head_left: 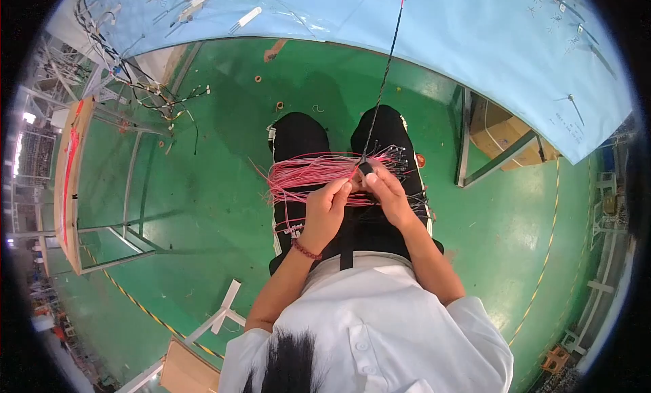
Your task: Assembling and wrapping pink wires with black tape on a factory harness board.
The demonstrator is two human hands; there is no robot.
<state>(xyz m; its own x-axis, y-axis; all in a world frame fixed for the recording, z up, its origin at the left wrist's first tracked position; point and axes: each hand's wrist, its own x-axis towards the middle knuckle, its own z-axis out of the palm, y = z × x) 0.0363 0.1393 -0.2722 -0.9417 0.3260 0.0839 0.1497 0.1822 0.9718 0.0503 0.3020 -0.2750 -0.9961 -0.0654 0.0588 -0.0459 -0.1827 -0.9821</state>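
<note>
Over my lap both hands work close together at the lower end of a black twisted cable (385,81), which runs taut up to the blue-covered board. My left hand (325,206), a beaded bracelet on its wrist, pinches thumb and finger at a bit of red wire by the cable end. My right hand (390,195) is closed round a small black piece (366,168) that looks like a roll of tape; my fingers partly cover it. Under the hands a loose bundle of pink-red wires (298,178) lies across my thighs, with dark ends (400,161) on the right.
The blue-covered board (461,27) spans the far side, with upright pins and clips. Dark wiring (152,91) hangs at its left end. A metal-legged wooden stand (73,183) is at left. A cardboard box (498,128) sits beneath the board; tape rings (279,105) lie on the green floor.
</note>
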